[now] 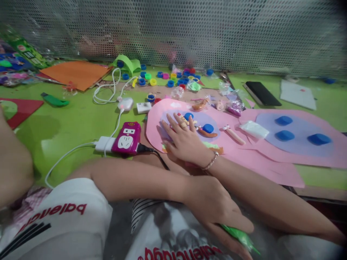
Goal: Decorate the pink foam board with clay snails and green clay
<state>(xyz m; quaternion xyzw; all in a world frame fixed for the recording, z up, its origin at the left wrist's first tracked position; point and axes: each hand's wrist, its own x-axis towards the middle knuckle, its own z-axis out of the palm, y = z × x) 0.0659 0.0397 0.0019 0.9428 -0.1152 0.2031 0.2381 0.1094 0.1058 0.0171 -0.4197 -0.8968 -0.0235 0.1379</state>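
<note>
My right hand [187, 141] reaches in from the right, fingers spread, palm down over the lavender oval on a pink paper shape [154, 122]. Its fingers touch or cover small clay pieces beside a blue cap [208, 128] and a brown clay strip [207, 134]. A bracelet [211, 161] circles that wrist. My left arm crosses beneath it. Low over my lap, my left hand [217, 206] has its fingers around a shiny bright green thing [240, 236], mostly hidden by the hand. A pale clay stick [234, 135] with two small eyes lies right of my right hand.
A purple power strip [130, 139] with cables lies left of the pink paper. Several colored rings [153, 82], a phone [261, 94], orange paper [76, 72] and a white packet [255, 129] lie around. Perforated metal [173, 32] bounds the back. Blurred bare skin [13, 162] fills the left edge.
</note>
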